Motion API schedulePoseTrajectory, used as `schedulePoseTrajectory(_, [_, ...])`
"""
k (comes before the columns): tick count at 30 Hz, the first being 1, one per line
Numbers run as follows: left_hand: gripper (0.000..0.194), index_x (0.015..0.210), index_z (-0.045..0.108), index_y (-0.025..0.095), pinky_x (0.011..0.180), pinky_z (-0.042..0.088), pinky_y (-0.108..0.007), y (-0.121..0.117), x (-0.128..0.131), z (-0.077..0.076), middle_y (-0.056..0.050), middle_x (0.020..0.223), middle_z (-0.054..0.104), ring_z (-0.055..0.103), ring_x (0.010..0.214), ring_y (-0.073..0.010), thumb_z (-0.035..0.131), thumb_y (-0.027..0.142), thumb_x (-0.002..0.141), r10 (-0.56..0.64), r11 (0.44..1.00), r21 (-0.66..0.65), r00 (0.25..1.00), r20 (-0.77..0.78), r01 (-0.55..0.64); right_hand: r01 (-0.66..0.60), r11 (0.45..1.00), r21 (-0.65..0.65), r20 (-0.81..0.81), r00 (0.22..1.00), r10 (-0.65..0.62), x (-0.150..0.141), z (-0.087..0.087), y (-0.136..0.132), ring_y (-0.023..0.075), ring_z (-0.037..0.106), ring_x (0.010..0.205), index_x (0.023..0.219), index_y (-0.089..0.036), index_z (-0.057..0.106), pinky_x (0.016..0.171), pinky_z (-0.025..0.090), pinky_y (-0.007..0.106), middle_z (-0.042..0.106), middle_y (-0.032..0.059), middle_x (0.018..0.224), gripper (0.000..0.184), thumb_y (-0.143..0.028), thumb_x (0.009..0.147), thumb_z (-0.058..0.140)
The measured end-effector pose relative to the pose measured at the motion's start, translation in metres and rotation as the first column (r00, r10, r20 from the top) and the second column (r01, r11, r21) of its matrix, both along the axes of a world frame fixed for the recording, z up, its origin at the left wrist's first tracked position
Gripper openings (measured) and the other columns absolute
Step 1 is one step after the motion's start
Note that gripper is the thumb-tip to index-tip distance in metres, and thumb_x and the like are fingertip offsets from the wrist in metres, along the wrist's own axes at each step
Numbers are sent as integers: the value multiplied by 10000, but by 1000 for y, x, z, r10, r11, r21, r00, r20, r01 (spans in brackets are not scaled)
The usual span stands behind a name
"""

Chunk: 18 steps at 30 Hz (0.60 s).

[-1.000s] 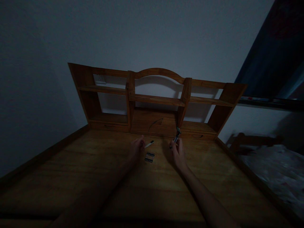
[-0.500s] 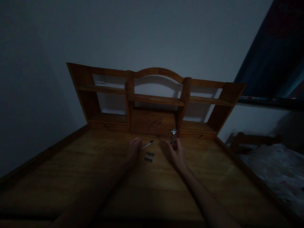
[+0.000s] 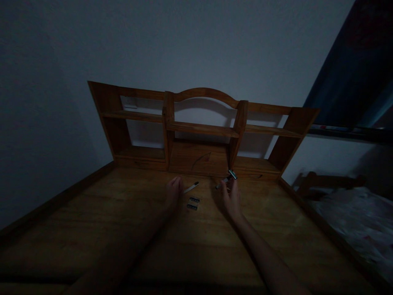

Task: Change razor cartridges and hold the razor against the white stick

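Dimly lit, the head view shows both hands reaching over a wooden desk (image 3: 123, 221). The right hand (image 3: 231, 200) holds a razor (image 3: 232, 175) in its fingers, drawn in narrow around the handle. The razor is tilted, its wide head up by the fingertips toward the right and the tail of its handle sticking out to the lower left. It is in front of the shelf unit (image 3: 202, 129), near the foot of the right-hand upright of the middle section.

The left hand (image 3: 173, 192) is curled closed, with its knuckles up; whether anything is inside it I cannot tell. Just to its right lies a slim pale stick (image 3: 190, 188) with a dark far end, slanting away from the hand; whether its near end touches the fingers is too dark to tell.

Between the hands, nearer the wearer than the stick, two small dark strips (image 3: 192, 207) lie flat on the desk, one beyond the other. Beyond the desk to the right are a dark blue curtain (image 3: 334, 82) and a crumpled pale covering (image 3: 356, 217), part of it next to a wooden rail (image 3: 331, 181).
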<state>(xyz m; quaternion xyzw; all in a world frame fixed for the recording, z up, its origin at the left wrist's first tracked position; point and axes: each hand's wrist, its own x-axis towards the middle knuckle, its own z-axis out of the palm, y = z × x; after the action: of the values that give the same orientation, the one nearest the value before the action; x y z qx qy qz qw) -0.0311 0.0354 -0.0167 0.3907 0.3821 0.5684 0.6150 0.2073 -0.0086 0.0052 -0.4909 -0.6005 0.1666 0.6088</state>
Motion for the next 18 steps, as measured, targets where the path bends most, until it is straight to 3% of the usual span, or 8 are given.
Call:
schedulePoseTrajectory(1, [371, 571, 397, 220, 467, 240, -256, 0, 1, 2, 40, 481, 387, 366, 430, -107, 583, 425, 818, 138, 988, 84, 988, -67, -132, 5, 1000, -1, -4, 1000, -5, 0, 0, 0, 200, 594, 803, 1235, -260, 510, 736, 459, 325, 634, 49, 899, 364, -429, 913, 489])
schedulePoseTrajectory(3, [338, 563, 435, 211, 494, 286, -258, 0, 3, 5, 33, 508, 424, 417, 471, -117, 599, 373, 810, 381, 908, 260, 906, -184, -329, 16, 1000, -3, -7, 1000, -16, 0, -1, 1, 201, 585, 788, 1217, -243, 527, 737, 452, 326, 634, 48, 874, 366, -451, 923, 461])
schedulePoseTrajectory(6, [311, 581, 470, 205, 560, 386, -271, 1, 7, 9, 24, 551, 471, 517, 554, -147, 534, 362, 842, 492, 853, 367, 806, -329, -371, 22, 1000, -12, 29, 999, -22, 1, -3, 4, 191, 571, 739, 1150, -188, 563, 706, 438, 310, 622, 42, 811, 393, -472, 954, 374])
schedulePoseTrajectory(10, [155, 760, 562, 193, 682, 478, -283, 9, 8, 4, -5, 735, 608, 621, 723, -167, 504, 302, 854, 476, 865, 424, 711, -518, -270, 85, 996, -6, 130, 988, -83, 7, -7, 11, 182, 564, 696, 1127, -170, 573, 667, 408, 294, 603, 29, 768, 424, -465, 976, 309])
schedulePoseTrajectory(12, [101, 862, 595, 185, 751, 490, -291, 14, 5, 0, -26, 854, 649, 636, 812, -167, 525, 255, 839, 464, 873, 453, 598, -653, -183, 126, 992, -3, 163, 979, -124, 13, -9, 15, 189, 571, 700, 1159, -172, 559, 659, 397, 293, 607, 33, 773, 429, -467, 978, 305])
schedulePoseTrajectory(14, [112, 893, 618, 178, 802, 483, -299, 19, -1, -1, -45, 930, 660, 633, 885, -173, 543, 215, 817, 429, 896, 435, 438, -790, -93, 155, 988, -19, 172, 974, -150, 18, -10, 18, 198, 581, 703, 1172, -171, 549, 655, 394, 292, 618, 41, 777, 440, -477, 977, 302])
schedulePoseTrajectory(18, [105, 809, 653, 156, 768, 470, -311, 18, -15, 4, -71, 880, 675, 636, 871, -211, 587, 232, 777, 333, 938, 346, 361, -871, -31, 168, 985, -27, 136, 977, -163, 24, -13, 23, 212, 613, 775, 1177, -155, 534, 710, 415, 296, 653, 76, 853, 456, -496, 968, 316])
